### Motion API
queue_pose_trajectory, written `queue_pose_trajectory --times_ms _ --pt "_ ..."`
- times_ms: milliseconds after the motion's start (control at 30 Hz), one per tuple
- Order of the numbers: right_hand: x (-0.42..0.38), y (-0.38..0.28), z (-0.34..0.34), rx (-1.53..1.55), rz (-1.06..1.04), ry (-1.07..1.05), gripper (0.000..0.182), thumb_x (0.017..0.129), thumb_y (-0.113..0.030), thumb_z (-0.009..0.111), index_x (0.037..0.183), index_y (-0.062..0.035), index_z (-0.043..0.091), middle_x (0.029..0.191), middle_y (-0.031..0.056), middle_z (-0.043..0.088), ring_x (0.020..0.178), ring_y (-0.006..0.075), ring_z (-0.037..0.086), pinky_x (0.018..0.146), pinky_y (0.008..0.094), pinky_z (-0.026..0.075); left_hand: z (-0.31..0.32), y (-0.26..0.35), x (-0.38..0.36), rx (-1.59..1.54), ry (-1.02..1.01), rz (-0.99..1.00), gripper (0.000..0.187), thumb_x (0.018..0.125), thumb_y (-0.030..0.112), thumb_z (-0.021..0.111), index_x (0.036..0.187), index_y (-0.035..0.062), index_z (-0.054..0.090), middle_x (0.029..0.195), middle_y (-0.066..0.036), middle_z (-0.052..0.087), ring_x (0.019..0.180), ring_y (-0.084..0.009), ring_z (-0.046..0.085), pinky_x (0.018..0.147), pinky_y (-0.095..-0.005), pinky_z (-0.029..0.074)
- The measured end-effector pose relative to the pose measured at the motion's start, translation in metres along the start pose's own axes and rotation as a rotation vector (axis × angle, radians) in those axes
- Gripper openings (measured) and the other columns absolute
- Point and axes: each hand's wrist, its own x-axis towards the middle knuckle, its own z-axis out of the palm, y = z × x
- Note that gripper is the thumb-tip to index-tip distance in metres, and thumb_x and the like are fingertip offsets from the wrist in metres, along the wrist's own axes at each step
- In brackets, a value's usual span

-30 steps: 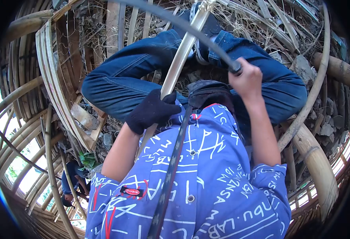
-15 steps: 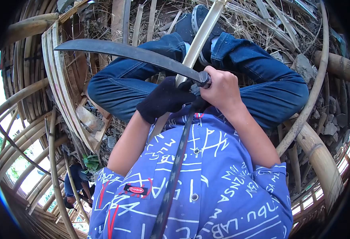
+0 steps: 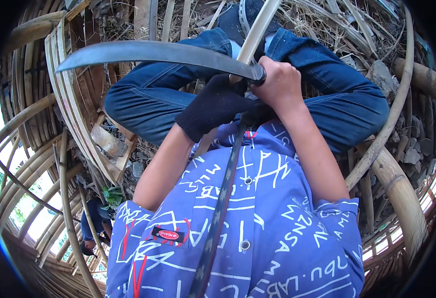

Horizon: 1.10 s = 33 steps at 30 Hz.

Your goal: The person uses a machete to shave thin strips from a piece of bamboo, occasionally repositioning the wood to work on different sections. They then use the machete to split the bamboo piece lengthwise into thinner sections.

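My right hand (image 3: pixel 281 84), bare, is closed around the handle of a machete. Its long curved dark blade (image 3: pixel 148 51) reaches out to the left and crosses over a pale bamboo strip (image 3: pixel 259 31). In a black knitted glove, my left hand (image 3: pixel 215 106) is wrapped round that strip just below the blade. The strip runs from between my feet back towards my waist, where its lower end (image 3: pixel 206 142) shows beneath the glove. Both hands are close together in front of my belly, and the gloved fingertips are partly hidden.
My crossed legs in jeans (image 3: pixel 143 107) frame the work. Split bamboo strips (image 3: pixel 69 94) lean at the left, with a thick bamboo pole (image 3: pixel 399 191) at the right. Rubble (image 3: pixel 379 79) and shavings cover the ground. Another person (image 3: pixel 96 223) is at the lower left.
My right hand and the machete have moved forward, away from my body, and the blade has turned to show a wider face. The gloved hand has shifted slightly forward; the strip looks narrower.
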Motion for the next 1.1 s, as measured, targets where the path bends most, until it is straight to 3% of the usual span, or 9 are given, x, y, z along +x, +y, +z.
queue_pose_trajectory --times_ms 167,233,300,400,467,733,833,967,1100 --pt "0.015 0.006 0.000 -0.128 0.013 -0.032 0.021 0.062 -0.022 0.070 0.080 -0.0131 0.063 0.074 0.0145 0.066 0.073 0.0356 0.066 0.069 0.0459 0.054 -0.001 -0.005 -0.001 -0.068 0.050 0.064 0.031 0.071 0.009 0.070 0.100 -0.0016 0.063 0.073 -0.001 0.059 0.061 -0.0057 0.052 0.053 -0.0237 0.043" --pt "0.042 0.032 -0.009 -0.302 0.153 0.072 0.028 0.067 -0.028 0.068 0.087 -0.0078 0.066 0.079 0.0191 0.067 0.079 0.0362 0.067 0.073 0.0468 0.054 0.001 0.016 -0.016 0.084 -0.037 -0.270 0.025 0.072 0.014 0.071 0.088 -0.0028 0.061 0.066 0.000 0.057 0.059 -0.0062 0.051 0.053 -0.0250 0.042" --pt "0.071 0.075 -0.023 -0.144 0.315 0.088 0.026 0.071 -0.026 0.063 0.081 -0.0032 0.068 0.082 0.0209 0.067 0.082 0.0375 0.066 0.077 0.0470 0.053 0.010 0.014 -0.023 0.111 -0.058 -0.225 0.024 0.072 0.016 0.072 0.082 -0.0021 0.059 0.063 0.000 0.055 0.057 -0.0061 0.050 0.052 -0.0253 0.041" --pt "0.065 0.094 -0.041 -0.098 0.228 0.195 0.022 0.073 -0.024 0.060 0.077 -0.0032 0.066 0.077 0.0234 0.064 0.078 0.0427 0.062 0.070 0.0488 0.050 0.012 0.010 -0.013 0.063 -0.067 -0.092 0.028 0.073 0.020 0.074 0.069 0.0005 0.054 0.058 0.001 0.052 0.054 -0.0048 0.046 0.048 -0.0255 0.036" --pt "0.052 0.083 -0.050 -0.076 0.183 0.194 0.019 0.074 -0.022 0.058 0.074 -0.0035 0.063 0.074 0.0226 0.063 0.075 0.0433 0.061 0.067 0.0500 0.049 0.001 0.009 -0.011 0.023 -0.121 -0.183 0.027 0.073 0.020 0.074 0.068 0.0019 0.054 0.057 0.002 0.050 0.053 -0.0044 0.045 0.046 -0.0248 0.035" --pt "-0.007 0.007 -0.029 0.263 0.188 -0.017 0.009 0.069 -0.014 0.064 0.072 -0.0059 0.062 0.061 0.0175 0.061 0.066 0.0387 0.063 0.060 0.0466 0.051 -0.015 0.001 -0.005 -0.001 0.008 -0.284 0.025 0.074 0.017 0.074 0.073 -0.0019 0.058 0.055 0.001 0.051 0.045 -0.0058 0.046 0.042 -0.0234 0.034" --pt "-0.009 -0.004 -0.017 0.175 0.090 -0.083 0.009 0.067 -0.013 0.063 0.072 -0.0059 0.062 0.063 0.0193 0.062 0.065 0.0381 0.064 0.061 0.0468 0.052 -0.011 -0.004 -0.003 -0.024 0.020 -0.243 0.027 0.074 0.017 0.074 0.068 0.0008 0.054 0.055 0.002 0.049 0.045 -0.0062 0.045 0.042 -0.0239 0.034" --pt "0.001 0.006 -0.008 -0.027 0.027 -0.088 0.013 0.065 -0.017 0.066 0.073 -0.0075 0.062 0.067 0.0194 0.064 0.066 0.0373 0.065 0.061 0.0469 0.053 -0.006 -0.004 -0.002 0.028 0.014 -0.138 0.024 0.073 0.018 0.074 0.079 -0.0012 0.061 0.058 -0.001 0.053 0.049 -0.0063 0.049 0.044 -0.0252 0.037" --pt "0.011 0.015 -0.008 -0.111 -0.004 -0.080 0.019 0.062 -0.019 0.070 0.074 -0.0089 0.059 0.070 0.0167 0.065 0.069 0.0354 0.067 0.063 0.0450 0.054 -0.005 0.006 -0.006 0.132 0.043 -0.099 0.032 0.073 0.018 0.073 0.094 -0.0048 0.064 0.067 -0.005 0.061 0.057 -0.0089 0.053 0.052 -0.0284 0.043"
